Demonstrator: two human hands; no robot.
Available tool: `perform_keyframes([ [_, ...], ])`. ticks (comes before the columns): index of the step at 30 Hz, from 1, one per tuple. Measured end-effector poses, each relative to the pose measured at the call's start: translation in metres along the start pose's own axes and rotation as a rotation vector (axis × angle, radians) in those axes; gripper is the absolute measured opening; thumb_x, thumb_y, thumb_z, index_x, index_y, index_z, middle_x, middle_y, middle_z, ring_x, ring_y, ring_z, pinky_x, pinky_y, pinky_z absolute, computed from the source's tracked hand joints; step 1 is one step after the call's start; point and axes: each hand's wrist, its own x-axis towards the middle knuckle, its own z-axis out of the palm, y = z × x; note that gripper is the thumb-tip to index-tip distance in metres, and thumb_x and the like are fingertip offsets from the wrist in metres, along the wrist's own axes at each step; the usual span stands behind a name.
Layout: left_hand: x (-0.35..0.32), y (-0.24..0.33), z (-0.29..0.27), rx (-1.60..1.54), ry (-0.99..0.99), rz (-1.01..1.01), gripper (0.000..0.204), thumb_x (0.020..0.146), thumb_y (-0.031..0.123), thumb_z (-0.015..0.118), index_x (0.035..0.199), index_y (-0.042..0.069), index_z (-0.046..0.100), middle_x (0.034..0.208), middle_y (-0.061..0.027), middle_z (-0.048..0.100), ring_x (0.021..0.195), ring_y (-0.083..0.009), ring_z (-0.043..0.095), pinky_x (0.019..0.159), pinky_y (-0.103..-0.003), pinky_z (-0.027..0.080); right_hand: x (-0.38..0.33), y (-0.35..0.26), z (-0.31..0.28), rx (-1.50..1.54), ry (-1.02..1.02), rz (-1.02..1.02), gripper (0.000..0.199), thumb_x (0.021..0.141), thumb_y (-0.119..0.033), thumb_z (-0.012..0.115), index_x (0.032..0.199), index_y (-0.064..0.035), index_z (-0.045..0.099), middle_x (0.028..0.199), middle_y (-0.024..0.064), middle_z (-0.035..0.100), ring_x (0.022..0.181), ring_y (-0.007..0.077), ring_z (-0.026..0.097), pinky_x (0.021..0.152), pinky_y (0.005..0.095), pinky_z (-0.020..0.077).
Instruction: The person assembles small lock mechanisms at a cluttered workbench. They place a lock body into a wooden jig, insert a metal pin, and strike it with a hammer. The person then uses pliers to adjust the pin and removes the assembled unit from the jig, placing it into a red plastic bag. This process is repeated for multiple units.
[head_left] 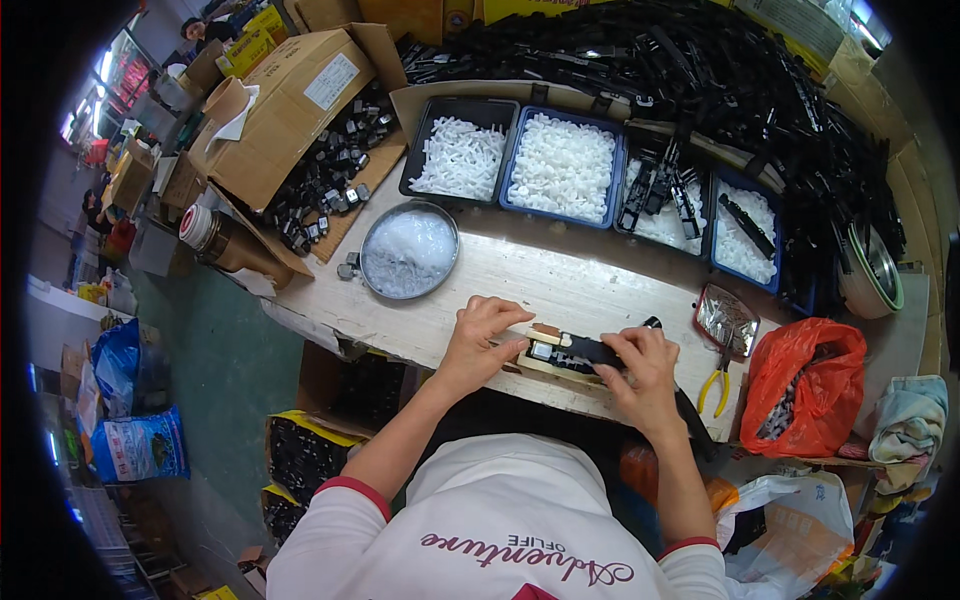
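On the workbench, a wooden jig lies at the near edge with a plastic part on it. The left hand rests on the jig's left end, the right hand on the part's right end. Behind the left hand sits a round metal bowl. Farther back, four trays stand in a row. Pliers lie right of the right hand, a plastic bag beyond them. A cardboard box stands at the back left.
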Motion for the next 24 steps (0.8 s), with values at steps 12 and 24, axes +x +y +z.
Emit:
perform_keyframes([
  [12, -0.009, 0.006, -0.005, 0.09, -0.122, -0.036, 0.041, 0.064, 0.011, 0.073, 0.104, 0.012, 0.065, 0.107, -0.001, 0.056, 0.104, -0.0207, 0.043, 0.092, -0.035, 0.028, 0.001, -0.013, 0.025, -0.027, -0.038, -0.034, 0.034, 0.065, -0.012, 0.071, 0.097, -0.0085, 0.061, 0.092, 0.0041, 0.053, 0.088, 0.0218, 0.045, 0.08, 0.0398, 0.0276],
  [24, -0.001, 0.002, 0.005, 0.159, -0.208, 0.033, 0.032, 0.064, 0.01, 0.074, 0.095, 0.011, 0.066, 0.104, -0.0001, 0.056, 0.099, -0.02, 0.042, 0.088, -0.034, 0.028, 0.003, -0.015, 0.027, -0.085, -0.081, -0.051, 0.034, 0.065, -0.013, 0.071, 0.097, -0.0096, 0.06, 0.091, 0.0034, 0.051, 0.089, 0.0225, 0.044, 0.079, 0.0417, 0.0279],
])
